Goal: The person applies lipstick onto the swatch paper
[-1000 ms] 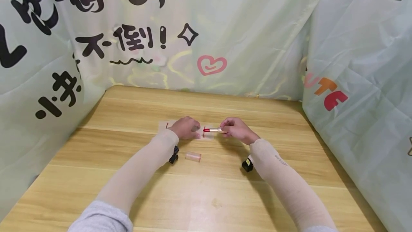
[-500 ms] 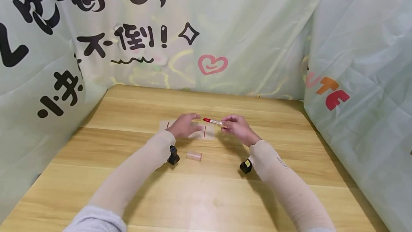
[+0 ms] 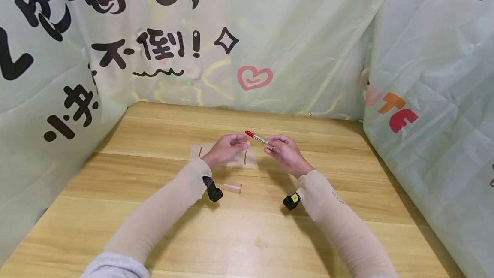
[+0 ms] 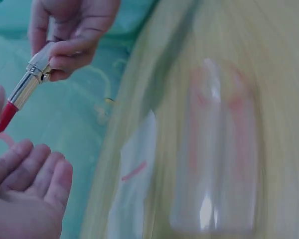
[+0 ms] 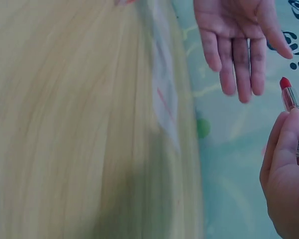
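Between thumb and fingers, the right hand (image 3: 288, 153) holds a lipstick (image 3: 259, 137) by its base, the red bullet extended and tilted up to the left over the table. The left hand (image 3: 227, 149) is raised beside the bullet's tip with fingers extended and palm turned towards the lipstick; in the right wrist view nothing lies in that palm. Below the hands a translucent paper strip (image 3: 250, 158) lies on the table, bearing red strokes, its middle partly hidden by the left hand. A clear pinkish cap (image 3: 233, 188) lies on its side nearer the body.
The wooden table (image 3: 247, 235) carries the strip and the cap. A printed fabric curtain (image 3: 301, 46) stands along the back and both sides. A small black camera sits on each wrist, over beige sleeves (image 3: 162, 213).
The right hand has lifted the lipstick away from the strip and tilted its tip upward. My left hand has come off the strip and risen, its fingers straightening near the lipstick.
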A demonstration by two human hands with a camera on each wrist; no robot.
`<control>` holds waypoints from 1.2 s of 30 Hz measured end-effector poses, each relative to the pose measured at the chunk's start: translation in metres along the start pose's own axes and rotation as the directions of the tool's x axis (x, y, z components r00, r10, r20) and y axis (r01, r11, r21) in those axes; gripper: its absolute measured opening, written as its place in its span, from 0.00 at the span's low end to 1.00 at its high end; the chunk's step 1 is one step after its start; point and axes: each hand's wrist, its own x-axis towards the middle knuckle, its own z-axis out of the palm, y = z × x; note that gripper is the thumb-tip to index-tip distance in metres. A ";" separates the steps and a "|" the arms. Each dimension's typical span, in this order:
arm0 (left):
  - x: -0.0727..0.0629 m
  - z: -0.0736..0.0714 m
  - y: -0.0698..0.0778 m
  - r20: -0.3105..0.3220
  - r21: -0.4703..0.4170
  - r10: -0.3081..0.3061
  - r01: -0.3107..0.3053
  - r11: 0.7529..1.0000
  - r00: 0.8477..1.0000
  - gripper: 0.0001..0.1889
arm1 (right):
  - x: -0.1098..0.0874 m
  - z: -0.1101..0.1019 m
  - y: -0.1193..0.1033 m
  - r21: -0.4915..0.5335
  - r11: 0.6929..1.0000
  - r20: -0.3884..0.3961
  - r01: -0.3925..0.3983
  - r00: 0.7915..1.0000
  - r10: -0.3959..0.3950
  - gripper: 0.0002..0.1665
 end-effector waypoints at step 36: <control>0.002 0.022 0.013 -0.007 -0.684 0.295 -0.220 0.695 0.956 0.13 | -0.011 0.032 -0.010 0.361 0.885 0.292 -0.293 0.937 0.191 0.13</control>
